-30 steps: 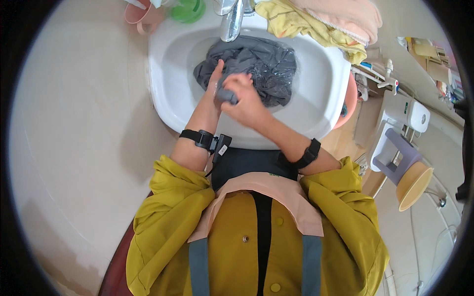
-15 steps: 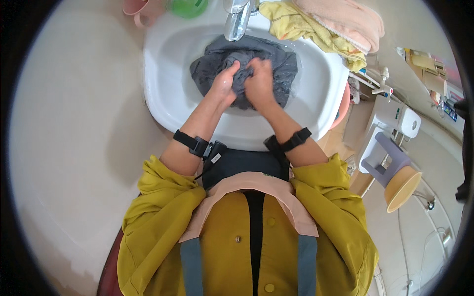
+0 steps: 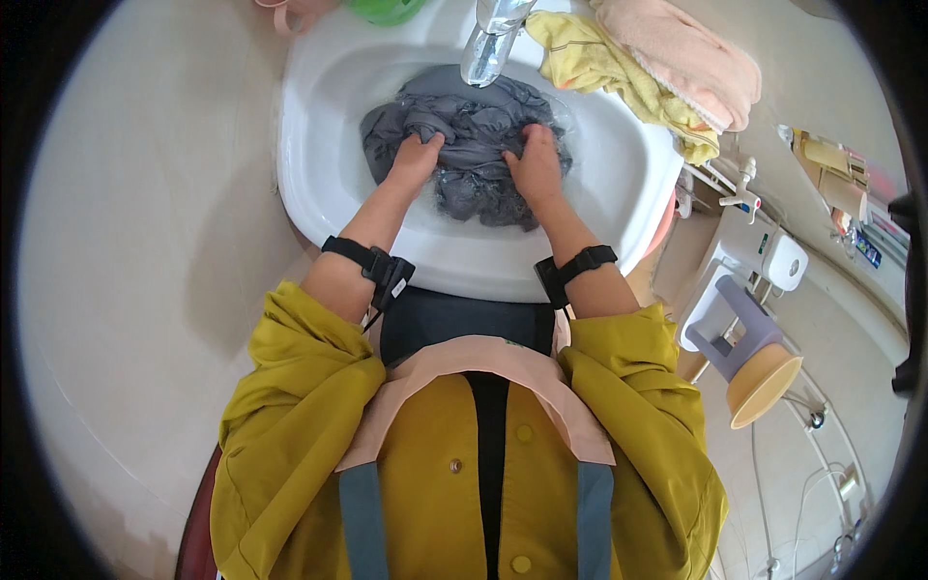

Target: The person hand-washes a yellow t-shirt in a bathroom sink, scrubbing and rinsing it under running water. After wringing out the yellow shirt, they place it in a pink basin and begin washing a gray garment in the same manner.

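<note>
A wet, crumpled dark grey cloth (image 3: 474, 130) lies bunched in the white washbasin (image 3: 319, 208), with water about it. My left hand (image 3: 414, 164) is closed on the left part of the cloth, thumb toward the middle. On the right part, my right hand (image 3: 537, 169) grips the fabric loosely, its thumb and forefinger apart and its other fingers partly hidden. Between the hands, the folds stretch across the basin. Above the cloth's far side hangs the chrome faucet (image 3: 486, 56).
A yellow towel (image 3: 619, 77) and a pink towel (image 3: 691, 58) lie on the basin's far right corner. At the far left are a pink cup (image 3: 290, 14) and a green container (image 3: 385, 8). A purple stool (image 3: 749, 324) and a yellow basin (image 3: 764, 384) hang at right.
My hands have moved apart from their close position over the middle of the cloth, left hand leftward, right hand rightward. The cloth is now spread wider between them.
</note>
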{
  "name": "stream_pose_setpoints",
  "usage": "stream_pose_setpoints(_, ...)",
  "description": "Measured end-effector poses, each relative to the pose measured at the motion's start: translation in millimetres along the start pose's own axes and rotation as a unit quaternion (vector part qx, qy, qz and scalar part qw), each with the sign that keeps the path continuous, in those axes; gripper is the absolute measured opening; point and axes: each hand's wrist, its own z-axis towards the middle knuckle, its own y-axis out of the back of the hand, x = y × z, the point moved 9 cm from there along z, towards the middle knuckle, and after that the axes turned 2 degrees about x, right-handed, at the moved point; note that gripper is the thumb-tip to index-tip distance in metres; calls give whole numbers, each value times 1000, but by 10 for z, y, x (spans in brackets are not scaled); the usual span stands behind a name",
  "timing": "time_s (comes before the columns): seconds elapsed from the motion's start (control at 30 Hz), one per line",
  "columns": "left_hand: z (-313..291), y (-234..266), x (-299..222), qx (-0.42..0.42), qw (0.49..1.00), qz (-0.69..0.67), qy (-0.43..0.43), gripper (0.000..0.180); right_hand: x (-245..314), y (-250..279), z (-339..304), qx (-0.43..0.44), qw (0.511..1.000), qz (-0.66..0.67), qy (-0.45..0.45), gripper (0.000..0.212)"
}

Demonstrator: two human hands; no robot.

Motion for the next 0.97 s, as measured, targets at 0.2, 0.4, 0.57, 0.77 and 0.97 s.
stream_pose_setpoints(0.2,-264,-312,-26,57,941,-322,85,46,495,164,-203,-29,998,47,13,32)
stream_pose_setpoints(0.4,-523,-621,-435,221,849,-465,118,47,1325,527,-714,-54,964,82,246,30)
stream_pose_setpoints(0.57,-473,-666,-317,141,918,-359,88,41,1408,266,-747,22,947,172,270,26)
stream_pose_setpoints(0.77,-570,-620,-626,191,872,-449,-38,35,670,593,-53,-112,985,116,67,26)
stream_pose_setpoints(0.97,-110,-453,-203,117,990,-82,-1,69,-268,501,69,-129,989,-15,-66,46)
